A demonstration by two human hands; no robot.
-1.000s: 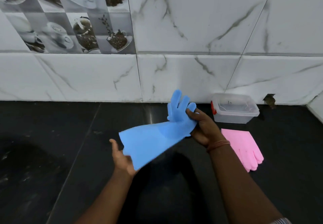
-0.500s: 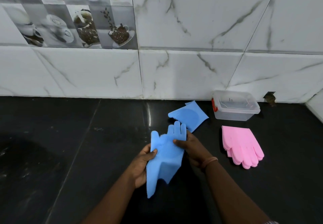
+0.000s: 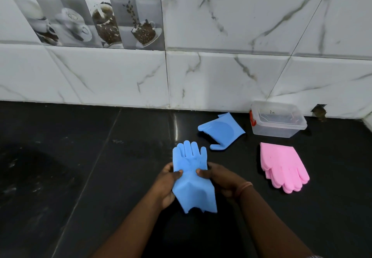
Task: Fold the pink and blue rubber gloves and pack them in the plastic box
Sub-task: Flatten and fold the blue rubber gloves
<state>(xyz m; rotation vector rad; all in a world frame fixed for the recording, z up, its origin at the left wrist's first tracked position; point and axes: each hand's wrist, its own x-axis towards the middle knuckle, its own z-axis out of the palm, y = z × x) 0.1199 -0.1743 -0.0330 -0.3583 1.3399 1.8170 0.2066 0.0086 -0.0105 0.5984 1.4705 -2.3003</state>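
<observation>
I hold a blue rubber glove (image 3: 191, 173) upright above the black counter, its fingers pointing away from me and its cuff hanging toward me. My left hand (image 3: 166, 185) grips its left edge, thumb on the palm side. My right hand (image 3: 219, 179) grips the right edge the same way. A second blue glove (image 3: 222, 129) lies folded on the counter behind it. The pink gloves (image 3: 281, 167) lie stacked flat to the right. The clear plastic box (image 3: 277, 119) with a red latch stands open against the wall, nothing visible inside.
The black stone counter (image 3: 80, 167) meets a white marble-tiled wall (image 3: 221, 66) at the back. A small dark hole (image 3: 319, 111) sits in the wall right of the box. Picture tiles of coffee cups fill the upper left.
The blue glove went from stretched sideways between my hands to upright with fingers pointing away. Both hands now grip its two side edges at mid-length, close together.
</observation>
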